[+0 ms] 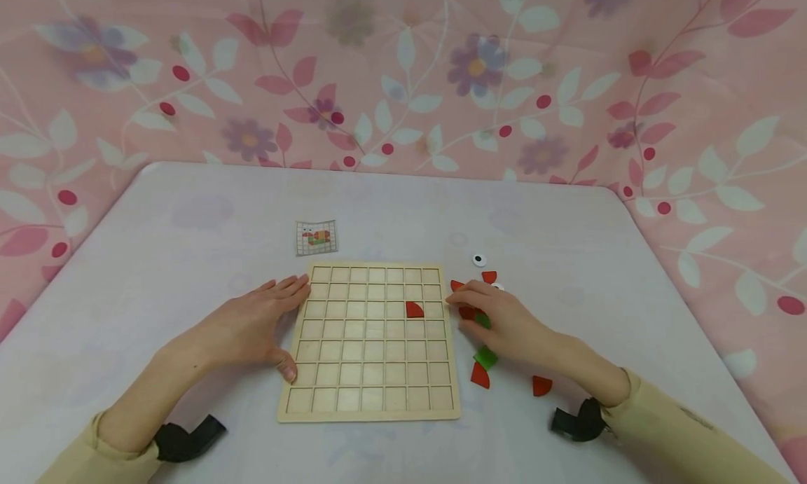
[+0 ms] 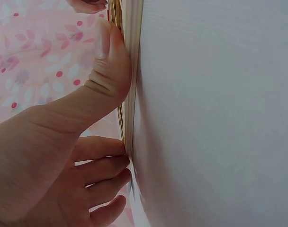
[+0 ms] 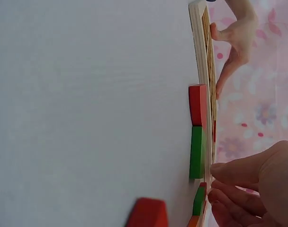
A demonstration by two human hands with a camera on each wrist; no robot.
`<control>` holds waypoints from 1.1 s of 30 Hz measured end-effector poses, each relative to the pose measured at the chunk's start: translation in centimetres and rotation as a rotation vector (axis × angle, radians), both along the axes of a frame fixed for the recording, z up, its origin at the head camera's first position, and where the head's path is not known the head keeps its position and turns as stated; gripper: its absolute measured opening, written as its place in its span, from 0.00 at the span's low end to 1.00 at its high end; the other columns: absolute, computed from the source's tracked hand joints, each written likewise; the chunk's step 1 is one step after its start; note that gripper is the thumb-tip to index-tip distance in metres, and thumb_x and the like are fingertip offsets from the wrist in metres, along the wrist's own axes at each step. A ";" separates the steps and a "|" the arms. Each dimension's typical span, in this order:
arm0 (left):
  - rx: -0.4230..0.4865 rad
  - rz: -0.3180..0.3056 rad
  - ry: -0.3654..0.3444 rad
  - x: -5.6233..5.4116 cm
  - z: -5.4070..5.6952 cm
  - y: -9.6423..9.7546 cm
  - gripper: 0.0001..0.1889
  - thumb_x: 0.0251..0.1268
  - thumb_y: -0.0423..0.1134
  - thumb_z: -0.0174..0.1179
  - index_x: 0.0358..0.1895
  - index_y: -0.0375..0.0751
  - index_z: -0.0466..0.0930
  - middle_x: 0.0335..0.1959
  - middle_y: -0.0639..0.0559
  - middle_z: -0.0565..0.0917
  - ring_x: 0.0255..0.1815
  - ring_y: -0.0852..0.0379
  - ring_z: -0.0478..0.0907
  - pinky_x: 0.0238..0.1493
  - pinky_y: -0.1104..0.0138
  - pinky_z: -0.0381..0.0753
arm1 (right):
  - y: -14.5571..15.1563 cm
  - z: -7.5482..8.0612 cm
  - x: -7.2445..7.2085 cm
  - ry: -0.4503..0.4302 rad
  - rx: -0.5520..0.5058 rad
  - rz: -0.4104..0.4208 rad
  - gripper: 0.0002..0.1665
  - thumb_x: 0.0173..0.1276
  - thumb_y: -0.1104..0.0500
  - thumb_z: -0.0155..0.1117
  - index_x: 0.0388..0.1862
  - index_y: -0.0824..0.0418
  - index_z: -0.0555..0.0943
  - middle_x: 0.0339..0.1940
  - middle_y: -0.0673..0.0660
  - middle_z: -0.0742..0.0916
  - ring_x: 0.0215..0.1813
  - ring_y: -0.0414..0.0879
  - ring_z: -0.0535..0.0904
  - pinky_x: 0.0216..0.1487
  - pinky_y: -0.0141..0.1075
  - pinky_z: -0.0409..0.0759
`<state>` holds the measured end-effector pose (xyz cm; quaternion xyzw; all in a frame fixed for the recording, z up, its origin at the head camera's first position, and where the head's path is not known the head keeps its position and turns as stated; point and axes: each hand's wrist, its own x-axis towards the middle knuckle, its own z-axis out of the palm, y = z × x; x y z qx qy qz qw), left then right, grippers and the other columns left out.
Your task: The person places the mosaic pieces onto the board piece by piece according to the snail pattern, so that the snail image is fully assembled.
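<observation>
Before us on the white-covered table lies a square wooden grid board, a red quarter-circle piece in its far right part. Beyond its far left corner, we see a rectangular picture card; to its right, loose red and green pieces, a white googly eye behind them.

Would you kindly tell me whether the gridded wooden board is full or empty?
Nearly empty: one red quarter-circle piece sits in the gridded wooden board; its other squares are bare.
</observation>
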<state>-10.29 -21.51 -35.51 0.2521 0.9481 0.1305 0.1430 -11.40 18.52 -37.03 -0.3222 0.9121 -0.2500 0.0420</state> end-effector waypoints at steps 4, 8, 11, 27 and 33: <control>0.000 0.002 -0.002 0.0 0.0 0.0 0.71 0.23 0.72 0.73 0.75 0.30 0.60 0.79 0.37 0.58 0.79 0.37 0.55 0.77 0.44 0.55 | 0.7 -0.3 0.2 0.014 0.012 -0.043 0.23 0.65 0.60 0.72 0.59 0.54 0.81 0.54 0.47 0.82 0.56 0.42 0.78 0.58 0.42 0.83; -0.003 0.002 -0.007 0.0 0.0 0.1 0.71 0.24 0.72 0.73 0.75 0.29 0.60 0.79 0.37 0.58 0.79 0.37 0.54 0.77 0.44 0.55 | 1.1 -0.6 0.2 0.030 0.001 -0.072 0.21 0.64 0.59 0.73 0.56 0.54 0.82 0.50 0.46 0.82 0.52 0.40 0.77 0.55 0.40 0.84; -0.007 0.004 -0.010 0.1 0.0 0.1 0.71 0.24 0.72 0.73 0.75 0.29 0.60 0.79 0.37 0.57 0.79 0.36 0.55 0.77 0.43 0.55 | 1.4 -0.8 0.2 0.045 -0.011 -0.072 0.19 0.64 0.60 0.72 0.55 0.54 0.83 0.48 0.46 0.82 0.50 0.39 0.77 0.53 0.39 0.84; -0.002 0.015 -0.020 0.0 0.1 0.2 0.71 0.23 0.73 0.73 0.75 0.30 0.59 0.79 0.37 0.57 0.79 0.37 0.54 0.77 0.44 0.56 | 2.2 -1.2 0.3 0.048 -0.027 -0.094 0.19 0.64 0.61 0.73 0.54 0.53 0.83 0.50 0.45 0.83 0.49 0.40 0.79 0.51 0.38 0.85; 0.001 0.015 -0.019 0.0 0.1 0.2 0.71 0.23 0.72 0.73 0.75 0.30 0.59 0.79 0.38 0.57 0.79 0.37 0.54 0.77 0.44 0.56 | 2.2 -1.3 0.3 0.054 -0.027 -0.118 0.18 0.63 0.59 0.74 0.52 0.51 0.84 0.48 0.45 0.83 0.49 0.40 0.78 0.51 0.38 0.85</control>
